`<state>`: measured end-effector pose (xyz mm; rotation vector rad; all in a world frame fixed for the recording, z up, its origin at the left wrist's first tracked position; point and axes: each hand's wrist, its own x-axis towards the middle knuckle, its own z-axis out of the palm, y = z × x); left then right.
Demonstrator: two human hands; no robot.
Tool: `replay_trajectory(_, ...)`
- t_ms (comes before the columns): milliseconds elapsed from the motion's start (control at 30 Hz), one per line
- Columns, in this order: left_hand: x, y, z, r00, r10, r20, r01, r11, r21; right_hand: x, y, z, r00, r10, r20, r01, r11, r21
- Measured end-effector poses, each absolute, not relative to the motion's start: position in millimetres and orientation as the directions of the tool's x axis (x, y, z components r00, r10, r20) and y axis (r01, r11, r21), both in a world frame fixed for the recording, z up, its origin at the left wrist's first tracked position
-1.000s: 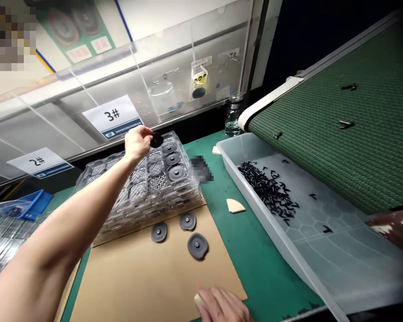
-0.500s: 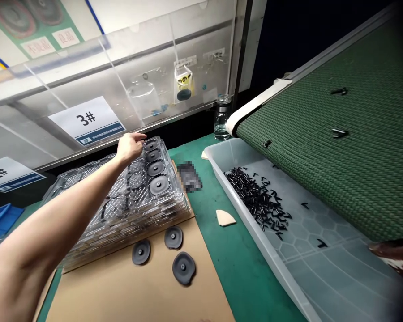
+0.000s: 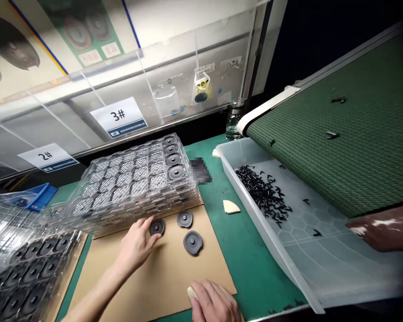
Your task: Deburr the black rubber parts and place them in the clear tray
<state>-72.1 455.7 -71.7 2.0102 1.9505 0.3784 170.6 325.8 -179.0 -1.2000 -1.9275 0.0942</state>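
My left hand (image 3: 137, 243) rests on the brown cardboard sheet (image 3: 147, 277), fingers spread, fingertips touching a dark grey rubber disc (image 3: 157, 226). Two more discs (image 3: 185, 219) (image 3: 192, 243) lie just right of it. Behind them stands a stack of clear plastic trays (image 3: 134, 183); several discs (image 3: 176, 172) fill its right-hand column of pockets. My right hand (image 3: 213, 302) lies at the cardboard's near edge with fingers bent over something pale that I cannot make out.
A clear bin (image 3: 309, 232) on the right holds a heap of small black parts (image 3: 263, 192) below a green conveyor belt (image 3: 339, 129). More trays with discs (image 3: 23, 264) sit at the left. A glass jar (image 3: 233, 118), pale wedge (image 3: 231, 206), and signs 2# and 3# stand behind.
My left hand has left the far corner of the tray stack, where it set a disc, and come down onto the cardboard beside the loose discs. My right hand is back in view.
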Motion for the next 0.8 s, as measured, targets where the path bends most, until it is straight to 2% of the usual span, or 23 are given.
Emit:
replay_trajectory(100, -69, 449, -114, -0.053, 0.996, 0.078, 0.939, 0.023, 0.343, 170, 323, -176, -0.199, 0.759, 0.62, 0.702, 0.552, -0.45)
replay_trajectory(200, -55, 449, -133, -0.088, 0.981, 0.172, 0.936, 0.022, 0.351, 170, 318, -175, -0.21, 0.784, 0.585, 0.698, 0.539, -0.471)
replay_trajectory(367, -37, 421, -139, -0.079, 0.962, 0.263, 0.89, -0.051, 0.452, 170, 312, -170, -0.18, 0.856, 0.485, 0.631, 0.479, -0.61)
replay_trajectory(533, -46, 330, -140, 0.035, 0.95, 0.31, 0.786, -0.218, 0.579, 170, 308, -144, -0.203, 0.895, 0.398, 0.587, 0.437, -0.682)
replay_trajectory(667, -63, 235, -135, 0.054, 0.952, 0.301, 0.689, -0.253, 0.679, 152, 274, -119, -0.282, 0.936, 0.209, 0.464, 0.324, -0.824)
replay_trajectory(800, -71, 160, -110, 0.1, 0.969, 0.228, 0.574, -0.243, 0.782, 121, 219, -112, -0.421, 0.902, -0.099, 0.277, 0.024, -0.961)
